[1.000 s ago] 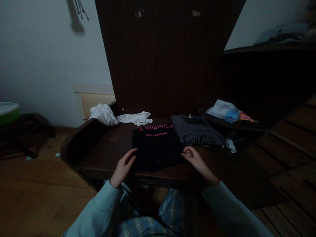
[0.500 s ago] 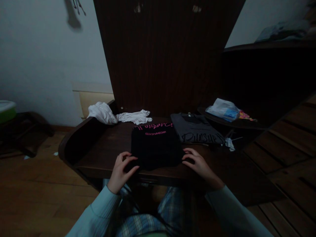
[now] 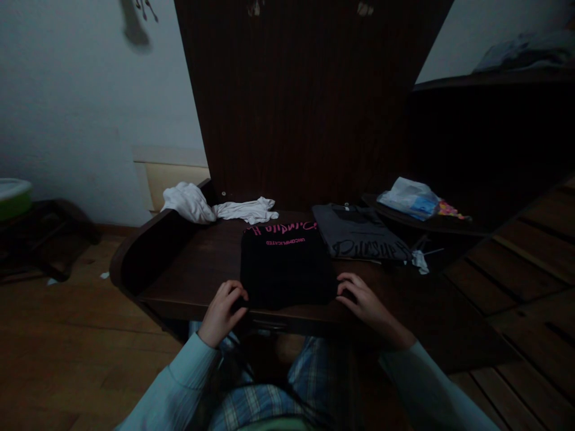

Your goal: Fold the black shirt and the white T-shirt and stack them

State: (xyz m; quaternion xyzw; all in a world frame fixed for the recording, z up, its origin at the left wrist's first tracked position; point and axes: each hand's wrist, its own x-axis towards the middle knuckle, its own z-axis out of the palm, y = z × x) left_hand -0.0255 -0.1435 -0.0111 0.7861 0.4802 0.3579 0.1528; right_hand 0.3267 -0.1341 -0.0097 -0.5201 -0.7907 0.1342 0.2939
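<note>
the folded black shirt (image 3: 285, 269) is lying on the table (image 3: 193, 269), centred ahead of the person, long axis running away from them. the left hand (image 3: 223, 311) and right hand (image 3: 366, 302) are curling at its near corners, equally close; a pinch on cloth cannot be confirmed.

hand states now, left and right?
Left hand: curled at black shirt corner, grip unclear.
Right hand: open, fingertips on shirt's other corner.
</note>
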